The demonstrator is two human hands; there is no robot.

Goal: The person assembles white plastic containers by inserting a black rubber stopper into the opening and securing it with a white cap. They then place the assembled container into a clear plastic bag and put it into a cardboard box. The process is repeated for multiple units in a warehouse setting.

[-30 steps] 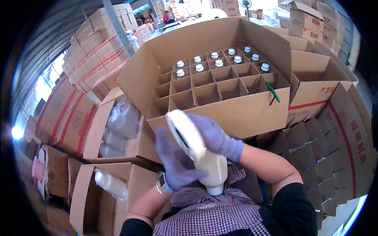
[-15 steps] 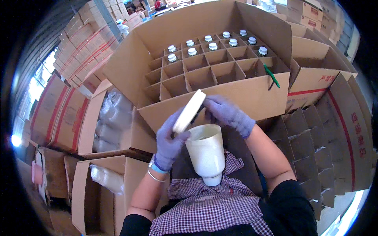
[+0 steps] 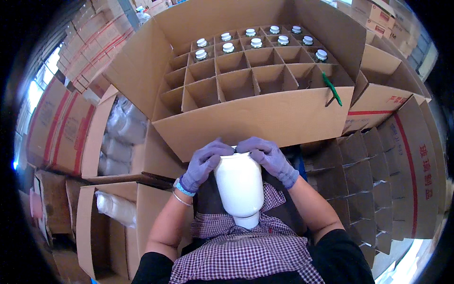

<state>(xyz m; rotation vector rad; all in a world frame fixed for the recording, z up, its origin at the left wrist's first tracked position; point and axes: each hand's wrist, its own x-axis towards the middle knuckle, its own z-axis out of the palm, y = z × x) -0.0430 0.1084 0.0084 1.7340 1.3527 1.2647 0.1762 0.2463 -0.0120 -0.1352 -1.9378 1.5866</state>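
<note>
I hold a white plastic bottle [image 3: 240, 187] upside down in front of my chest, its neck pointing at my checked apron. My left hand [image 3: 202, 163] in a purple glove grips its upper left side. My right hand [image 3: 268, 157], also gloved, presses on its upturned base from the right. Just beyond my hands stands a large open cardboard box [image 3: 265, 120] with a grid of cardboard dividers. Several capped white bottles [image 3: 256, 42] fill its far cells; the near cells are empty.
A green pen [image 3: 332, 88] is clipped on the box's right rim. Open cartons to my left hold bagged white bottles [image 3: 117, 208]. Stacked divider grids [image 3: 373, 189] lie at my right. Piles of closed cartons [image 3: 90, 42] rise at the back left.
The flat white piece my left hand held tilted over the bottle's upturned end is no longer visible. Both hands have come together on top of the bottle, which now sits lower and more upright.
</note>
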